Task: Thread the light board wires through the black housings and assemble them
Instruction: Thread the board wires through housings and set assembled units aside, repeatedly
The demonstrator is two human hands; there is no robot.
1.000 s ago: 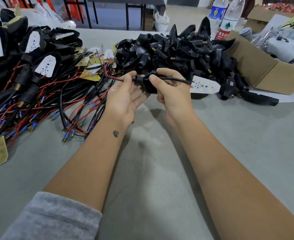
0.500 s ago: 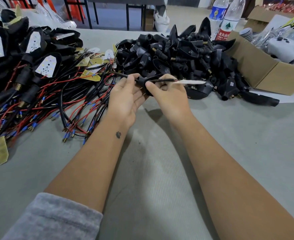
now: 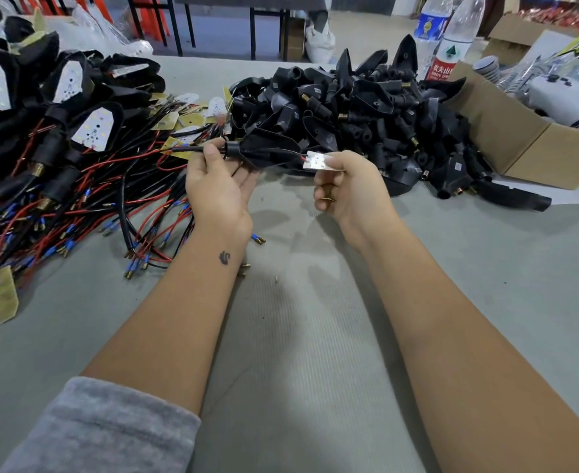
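Here, at the frame's centre, my left hand (image 3: 218,189) pinches the limp wires (image 3: 192,150) leaving the light black housing (image 3: 264,150); my right hand (image 3: 349,186) nips the thin, stiff light board (image 3: 318,162) by its edge, which seems the safest hold.

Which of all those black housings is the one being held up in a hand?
The black housing lifted between the hands, gripped by the left hand, with a wire running through it. The rest lie in piles on the table.

Blk housing (image 3: 264,150), white board (image 3: 318,162)
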